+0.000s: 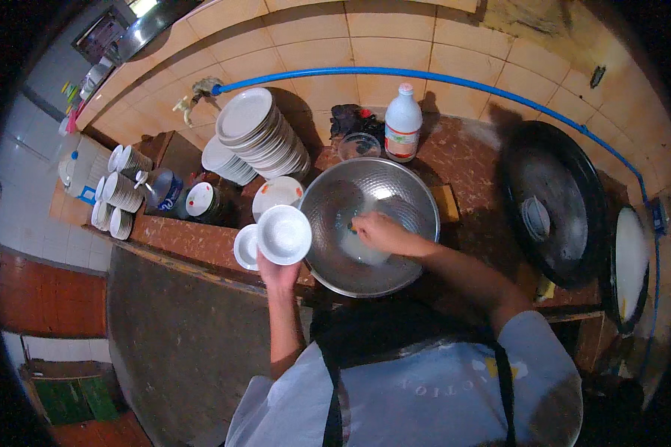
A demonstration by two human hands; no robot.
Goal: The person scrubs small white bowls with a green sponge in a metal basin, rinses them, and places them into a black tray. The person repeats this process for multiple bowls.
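My left hand [278, 274] holds a white bowl [284, 234] from below, tilted so that its inside faces up at me. Behind its left edge shows a second white bowl [246, 247]; whether my hand also bears it I cannot tell. A large dimpled metal basin [335, 282] stands before me with cloudy liquid [363, 248] in its bottom. Over that liquid, inside the basin, my right hand [383, 233] is closed around a small yellow-green thing, mostly hidden by the fingers. A white plate with orange marks [278, 195] lies just left of the basin.
Tall stacked plates [263, 134] stand behind left, below a tap [184, 109]. Farther left are stacked cups [122, 193] and a plastic jug [162, 187]. A white bottle [403, 123] stands behind the basin. To the right, a black tub [559, 195] holds dishes [535, 218].
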